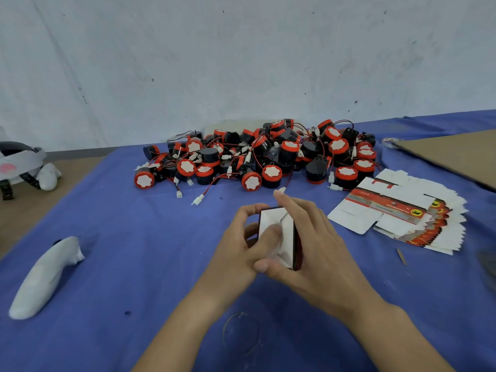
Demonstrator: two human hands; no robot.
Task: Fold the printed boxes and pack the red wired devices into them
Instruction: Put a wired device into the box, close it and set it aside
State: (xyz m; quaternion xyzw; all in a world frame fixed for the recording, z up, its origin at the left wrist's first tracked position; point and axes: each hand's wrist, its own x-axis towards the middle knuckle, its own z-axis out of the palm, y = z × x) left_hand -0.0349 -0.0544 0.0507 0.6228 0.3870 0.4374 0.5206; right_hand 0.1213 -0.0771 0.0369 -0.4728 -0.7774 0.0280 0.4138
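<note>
While we are looking down through the head camera, our left hand (240, 245) and right hand (316, 237) are both clamping one printed box (271, 218) from either side, fingers curling round it and the left thumb pressing on its white end flaps. Beyond the hands, the red wired devices (257, 157) are lying heaped on the bench (150, 237). Right of the right hand, flat printed boxes (402, 218) are sitting in a fanned stack. Well left of the left hand, a white controller (45, 277) is lying.

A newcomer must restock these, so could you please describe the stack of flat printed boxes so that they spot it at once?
On the blue cloth, look right of the pile of red wired devices, in front of the brown cardboard sheet. The stack of flat printed boxes lies fanned there: white sheets with red-and-black print, the only unfolded ones.
</note>
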